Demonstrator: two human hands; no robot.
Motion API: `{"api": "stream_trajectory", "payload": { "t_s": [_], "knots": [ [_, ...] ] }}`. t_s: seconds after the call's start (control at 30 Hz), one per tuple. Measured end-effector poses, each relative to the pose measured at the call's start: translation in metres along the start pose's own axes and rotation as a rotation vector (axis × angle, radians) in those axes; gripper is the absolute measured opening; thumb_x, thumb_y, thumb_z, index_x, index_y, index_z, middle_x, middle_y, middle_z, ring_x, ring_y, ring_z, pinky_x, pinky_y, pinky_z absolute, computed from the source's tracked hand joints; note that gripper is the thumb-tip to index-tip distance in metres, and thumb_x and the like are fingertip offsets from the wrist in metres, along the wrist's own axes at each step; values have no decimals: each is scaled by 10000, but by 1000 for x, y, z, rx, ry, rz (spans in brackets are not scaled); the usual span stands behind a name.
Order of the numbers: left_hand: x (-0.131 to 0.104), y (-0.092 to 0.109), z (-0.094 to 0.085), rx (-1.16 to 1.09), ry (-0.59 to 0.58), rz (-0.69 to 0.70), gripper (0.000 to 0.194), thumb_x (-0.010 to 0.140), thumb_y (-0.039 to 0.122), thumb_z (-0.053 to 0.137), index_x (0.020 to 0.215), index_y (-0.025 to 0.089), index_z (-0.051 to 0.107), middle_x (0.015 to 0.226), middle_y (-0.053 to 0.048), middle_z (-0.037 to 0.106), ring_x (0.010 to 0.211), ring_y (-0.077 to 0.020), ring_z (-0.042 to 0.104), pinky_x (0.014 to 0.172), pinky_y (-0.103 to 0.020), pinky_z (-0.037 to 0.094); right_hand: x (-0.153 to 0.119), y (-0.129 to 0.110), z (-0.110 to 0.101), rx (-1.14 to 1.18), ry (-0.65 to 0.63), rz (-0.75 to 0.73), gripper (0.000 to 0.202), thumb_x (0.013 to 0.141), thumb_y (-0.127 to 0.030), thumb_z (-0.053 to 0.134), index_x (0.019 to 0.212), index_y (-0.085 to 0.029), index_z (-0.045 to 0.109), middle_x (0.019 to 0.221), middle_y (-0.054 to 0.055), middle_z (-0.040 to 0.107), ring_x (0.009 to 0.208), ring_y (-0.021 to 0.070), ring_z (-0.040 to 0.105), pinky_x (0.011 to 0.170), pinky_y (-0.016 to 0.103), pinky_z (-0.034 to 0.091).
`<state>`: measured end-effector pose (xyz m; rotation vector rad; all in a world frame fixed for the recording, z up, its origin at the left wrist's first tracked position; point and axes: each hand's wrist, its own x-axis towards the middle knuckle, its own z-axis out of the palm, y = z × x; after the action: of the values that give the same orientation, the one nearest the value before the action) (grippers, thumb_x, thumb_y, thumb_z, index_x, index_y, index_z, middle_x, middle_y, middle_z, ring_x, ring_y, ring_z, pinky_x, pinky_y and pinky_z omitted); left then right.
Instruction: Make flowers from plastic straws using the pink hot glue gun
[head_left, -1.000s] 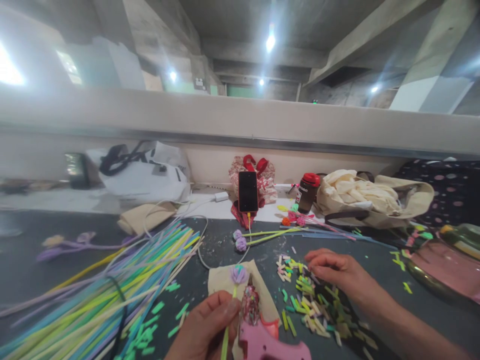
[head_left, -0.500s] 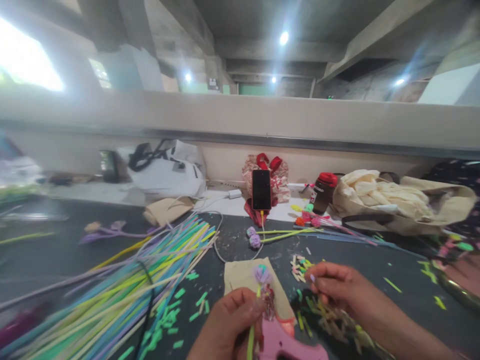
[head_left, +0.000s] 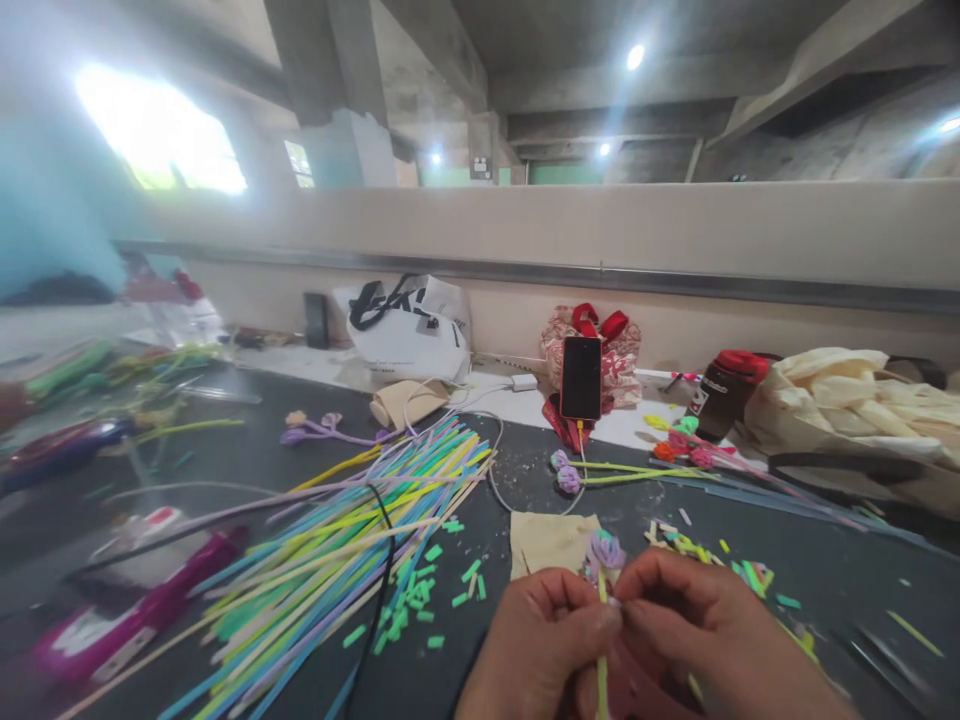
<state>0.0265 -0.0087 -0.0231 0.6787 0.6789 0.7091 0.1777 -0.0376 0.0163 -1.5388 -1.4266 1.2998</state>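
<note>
My left hand (head_left: pixel 547 640) pinches the yellow-green stem of a pipe-cleaner flower (head_left: pixel 604 556) with a purple and teal head. Close against it, my right hand (head_left: pixel 697 620) has its fingertips at the stem just below the flower head, pinching a small pale purple piece (head_left: pixel 615 603). Beneath both hands is a pink tool, mostly hidden. A beige cloth (head_left: pixel 551 540) lies behind the hands. Two finished purple flowers (head_left: pixel 568 480) with green stems rest farther back.
Long pipe cleaners (head_left: pixel 337 560) fan out at left, beside green clippings (head_left: pixel 412 600). A magenta tool (head_left: pixel 142 620) lies at far left. Behind stand a phone (head_left: pixel 581 378), a white bag (head_left: pixel 409 330), a dark bottle (head_left: pixel 726 395) and a cream bag (head_left: pixel 840 410).
My right hand has moved left from the clippings to meet my left hand at the stem, bringing the small purple piece. The view has turned left.
</note>
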Motion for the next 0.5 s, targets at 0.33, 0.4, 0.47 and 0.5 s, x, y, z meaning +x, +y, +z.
{"api": "stream_trajectory", "payload": {
  "t_s": [0.33,0.4,0.47,0.5],
  "knots": [
    [-1,0,4,84,1,18,332,545,382,737,610,162,498,393,54,518,282,-30,387,288,-122,259,-11,-13,-9,-510,12,-307,139,787,-213,477,696,-206,582,699,-11,620,634,129,553,564,203,393],
    [-2,1,6,71,15,24,308,553,358,731,601,159,500,392,55,517,280,-28,382,291,-124,255,-9,-11,-9,-349,3,-189,124,778,-239,505,680,-192,564,630,-23,580,589,119,525,525,193,383],
    [-3,2,8,38,20,22,286,562,343,721,590,156,506,371,60,496,268,-25,364,286,-124,235,-7,-6,-8,-143,-20,-65,154,766,-294,546,666,-177,543,558,-46,508,506,93,465,463,178,348],
    [-4,3,8,19,19,19,278,562,335,719,580,155,507,365,59,493,263,-22,354,285,-125,227,-5,-3,-8,-45,-40,-25,182,762,-321,566,665,-170,536,536,-57,479,471,78,431,438,170,325]
  ]
}}
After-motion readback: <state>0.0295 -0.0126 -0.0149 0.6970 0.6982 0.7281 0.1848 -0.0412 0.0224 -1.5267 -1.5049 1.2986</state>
